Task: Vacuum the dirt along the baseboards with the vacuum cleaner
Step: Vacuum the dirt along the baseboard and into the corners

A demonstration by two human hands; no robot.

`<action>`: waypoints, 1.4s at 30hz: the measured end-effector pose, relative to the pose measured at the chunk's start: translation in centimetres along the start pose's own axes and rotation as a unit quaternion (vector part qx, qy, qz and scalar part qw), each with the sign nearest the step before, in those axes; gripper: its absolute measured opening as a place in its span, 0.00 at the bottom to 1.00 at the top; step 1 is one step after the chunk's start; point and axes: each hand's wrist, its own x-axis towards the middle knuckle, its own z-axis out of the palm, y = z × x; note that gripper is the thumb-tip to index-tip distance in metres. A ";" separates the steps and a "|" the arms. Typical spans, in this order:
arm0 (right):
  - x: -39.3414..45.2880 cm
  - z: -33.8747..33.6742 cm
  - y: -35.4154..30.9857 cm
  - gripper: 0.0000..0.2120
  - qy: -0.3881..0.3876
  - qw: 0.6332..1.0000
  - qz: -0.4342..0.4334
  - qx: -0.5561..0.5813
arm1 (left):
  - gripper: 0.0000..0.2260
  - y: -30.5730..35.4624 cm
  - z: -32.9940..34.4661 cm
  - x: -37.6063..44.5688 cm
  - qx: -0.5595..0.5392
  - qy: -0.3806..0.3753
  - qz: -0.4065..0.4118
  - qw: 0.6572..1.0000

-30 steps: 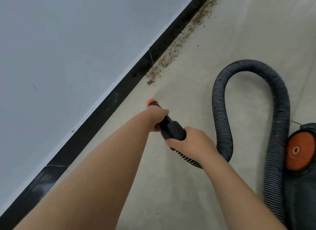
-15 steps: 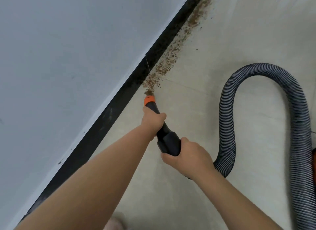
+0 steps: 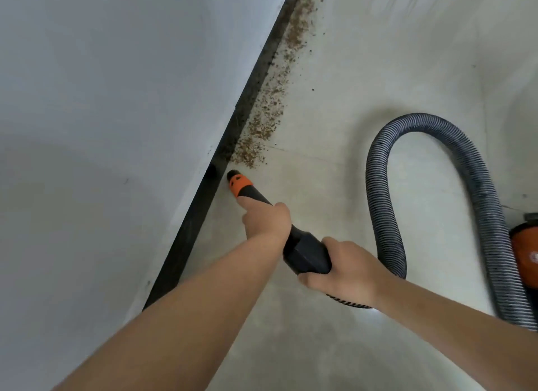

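Note:
A black vacuum nozzle (image 3: 305, 252) with an orange tip (image 3: 239, 182) points at the foot of the black baseboard (image 3: 203, 198). My left hand (image 3: 266, 219) grips the nozzle near the front, its forefinger stretched along it. My right hand (image 3: 346, 270) grips the thick rear end where the ribbed hose (image 3: 384, 204) joins. A band of brown dirt (image 3: 267, 114) lies on the floor along the baseboard, starting just beyond the orange tip and running away to the top of the view.
The grey wall (image 3: 102, 128) fills the left side. The hose loops over the pale floor (image 3: 334, 85) on the right and runs to the vacuum body (image 3: 525, 256), orange and dark, at the right edge.
The nozzle went forward to the near end of the dirt, then shifted left toward the baseboard. The view has tilted, and the vacuum body is back in sight at the right edge.

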 end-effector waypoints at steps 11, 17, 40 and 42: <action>-1.7 -0.7 -0.3 0.19 -0.043 0.994 -0.004 -0.096 | 0.31 -1.1 -0.4 -2.5 0.044 -0.045 -0.010 0.998; -2.6 -0.1 2.9 0.20 -0.017 0.996 0.004 -0.092 | 0.32 -1.8 2.6 -3.4 0.085 -0.087 0.026 0.992; 1.8 2.6 3.7 0.21 0.056 0.998 -0.005 0.007 | 0.33 -0.7 3.6 0.6 0.135 -0.046 0.107 0.984; 1.0 2.6 4.5 0.21 0.053 0.999 0.002 0.006 | 0.33 -1.1 4.3 -0.1 0.145 -0.057 0.111 0.981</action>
